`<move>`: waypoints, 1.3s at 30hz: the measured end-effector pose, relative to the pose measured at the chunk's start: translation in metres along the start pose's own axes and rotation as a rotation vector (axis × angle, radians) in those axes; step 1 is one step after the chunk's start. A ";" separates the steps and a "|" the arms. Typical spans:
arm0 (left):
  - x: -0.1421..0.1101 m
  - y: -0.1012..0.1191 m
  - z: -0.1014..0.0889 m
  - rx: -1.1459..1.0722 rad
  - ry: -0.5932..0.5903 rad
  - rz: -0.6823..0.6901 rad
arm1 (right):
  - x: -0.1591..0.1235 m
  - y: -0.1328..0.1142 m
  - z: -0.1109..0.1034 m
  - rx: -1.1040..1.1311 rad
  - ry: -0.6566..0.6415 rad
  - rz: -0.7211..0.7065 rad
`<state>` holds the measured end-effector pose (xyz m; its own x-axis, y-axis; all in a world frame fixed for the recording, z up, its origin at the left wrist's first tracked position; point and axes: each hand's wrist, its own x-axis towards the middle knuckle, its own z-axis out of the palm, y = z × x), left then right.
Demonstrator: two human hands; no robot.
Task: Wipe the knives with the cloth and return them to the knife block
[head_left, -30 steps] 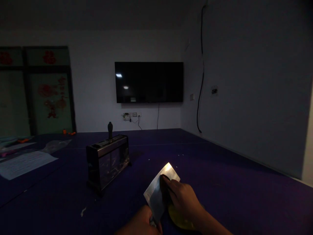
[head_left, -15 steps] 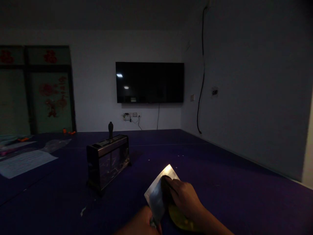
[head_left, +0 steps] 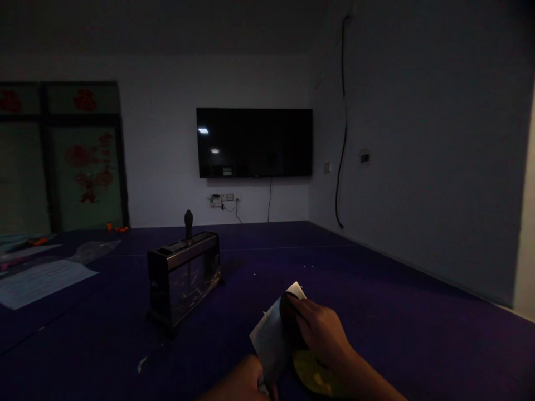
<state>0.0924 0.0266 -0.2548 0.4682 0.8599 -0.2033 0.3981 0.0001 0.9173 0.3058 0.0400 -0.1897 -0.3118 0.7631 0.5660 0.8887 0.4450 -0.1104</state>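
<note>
Cleaver [head_left: 271, 340] sits lower under right hand [head_left: 320, 334] now.

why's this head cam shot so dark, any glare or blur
Head view: the room is dim and underexposed; the blade held by the left hand catches light only at its top corner; the right hand rests on its face; two ceiling-light reflections glint on the TV; the knife block is murky but not motion-blurred.

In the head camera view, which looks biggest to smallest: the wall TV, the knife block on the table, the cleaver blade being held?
1. Wall TV
2. Knife block
3. Cleaver blade, though nearness to the camera enlarges it.
</note>
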 end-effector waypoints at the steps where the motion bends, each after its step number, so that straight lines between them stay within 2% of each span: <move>1: 0.000 0.001 0.000 -0.006 0.009 -0.015 | 0.000 0.001 0.000 -0.003 0.002 0.007; 8: -0.013 0.024 0.001 -0.050 0.007 -0.054 | 0.000 -0.007 0.000 0.019 -0.093 -0.011; 12: -0.015 0.025 0.003 -0.084 0.074 -0.129 | -0.003 -0.013 0.003 0.015 -0.147 -0.053; 17: -0.016 0.024 0.004 -0.152 0.040 -0.067 | -0.006 -0.017 0.007 0.012 -0.200 -0.123; 20: -0.020 0.029 0.004 -0.162 0.037 -0.090 | -0.006 -0.019 0.004 0.014 -0.213 -0.144; 23: -0.022 0.031 0.002 -0.162 0.050 -0.110 | -0.006 -0.020 0.000 0.022 -0.203 -0.146; 26: -0.019 0.027 0.001 -0.149 0.000 -0.047 | -0.006 -0.019 -0.001 0.004 -0.204 -0.143; 29: -0.014 0.020 0.001 -0.122 0.018 -0.027 | -0.005 -0.014 0.003 -0.017 -0.191 -0.112; 35: -0.004 0.007 0.000 -0.068 0.058 -0.056 | -0.001 0.007 0.008 -0.026 -0.076 0.052; 39: -0.001 0.007 -0.001 -0.053 0.023 -0.013 | 0.001 0.016 0.011 -0.034 -0.016 0.123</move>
<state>0.0943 0.0262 -0.2476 0.4449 0.8712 -0.2075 0.3616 0.0372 0.9316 0.3161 0.0528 -0.1996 -0.2051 0.8183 0.5369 0.9314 0.3317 -0.1499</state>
